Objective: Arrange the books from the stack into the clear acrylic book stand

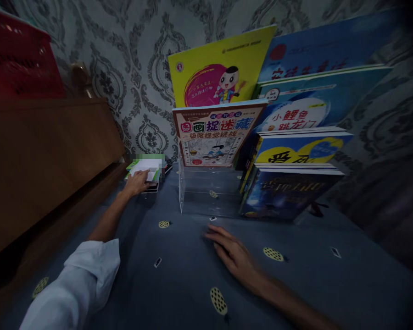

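Observation:
My left hand [136,183] reaches to the far left and rests on a small stack of books [151,165] with a white and green one on top. Its fingers lie over the top book, and I see no clear grip around it. Darker books show underneath. My right hand [232,252] is low over the dark blue patterned cloth [189,284], palm down, with its fingers stretched out and nothing in them. In front of it stands a clear tiered book rack [206,199]. A brown picture book [223,133] and a yellow book [223,68] stand upright at its left side.
More books fill the rack's right side, including a blue-green book [347,98], a yellow-and-blue book [306,149] and a dark blue book [285,192]. A brown wooden board [48,160] runs along the left. Behind are a red container [20,59] and patterned wallpaper [137,59].

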A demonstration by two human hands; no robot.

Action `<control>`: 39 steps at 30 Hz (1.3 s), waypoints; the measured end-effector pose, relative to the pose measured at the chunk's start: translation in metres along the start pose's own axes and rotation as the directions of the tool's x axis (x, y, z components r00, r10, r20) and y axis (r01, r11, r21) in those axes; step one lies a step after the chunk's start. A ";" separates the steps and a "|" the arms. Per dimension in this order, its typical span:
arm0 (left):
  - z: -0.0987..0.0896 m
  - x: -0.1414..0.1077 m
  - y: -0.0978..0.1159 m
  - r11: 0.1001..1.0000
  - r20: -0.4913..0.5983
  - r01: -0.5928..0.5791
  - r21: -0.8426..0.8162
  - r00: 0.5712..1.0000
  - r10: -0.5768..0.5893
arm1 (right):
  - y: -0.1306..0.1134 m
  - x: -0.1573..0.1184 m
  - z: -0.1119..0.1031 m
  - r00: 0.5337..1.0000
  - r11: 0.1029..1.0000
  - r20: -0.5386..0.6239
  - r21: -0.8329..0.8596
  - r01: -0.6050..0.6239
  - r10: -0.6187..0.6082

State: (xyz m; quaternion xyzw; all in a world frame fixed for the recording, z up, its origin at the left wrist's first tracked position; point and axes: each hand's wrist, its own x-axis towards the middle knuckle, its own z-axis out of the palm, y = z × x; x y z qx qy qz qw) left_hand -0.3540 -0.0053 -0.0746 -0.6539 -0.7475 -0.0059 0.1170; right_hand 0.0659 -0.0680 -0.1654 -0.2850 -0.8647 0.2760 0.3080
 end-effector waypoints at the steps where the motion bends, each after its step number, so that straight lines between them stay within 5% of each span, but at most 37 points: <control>1: -0.001 0.000 0.002 1.000 -0.006 -0.008 0.011 1.000 0.009 | 0.001 0.000 0.001 1.000 1.000 -0.003 0.001 0.002 -0.002; 22: -0.009 -0.021 0.019 0.985 -0.072 -0.089 0.146 0.992 0.100 | 0.000 0.001 0.000 1.000 0.999 0.023 0.039 -0.012 0.011; 33: -0.008 -0.091 0.046 0.974 -0.050 -0.158 0.162 0.984 0.168 | -0.002 0.003 -0.003 0.999 0.999 0.036 0.053 0.007 -0.009; 39: -0.002 -0.137 0.076 0.947 0.098 -0.292 0.130 0.955 0.281 | -0.005 0.004 -0.004 0.998 0.999 0.069 0.045 0.000 -0.003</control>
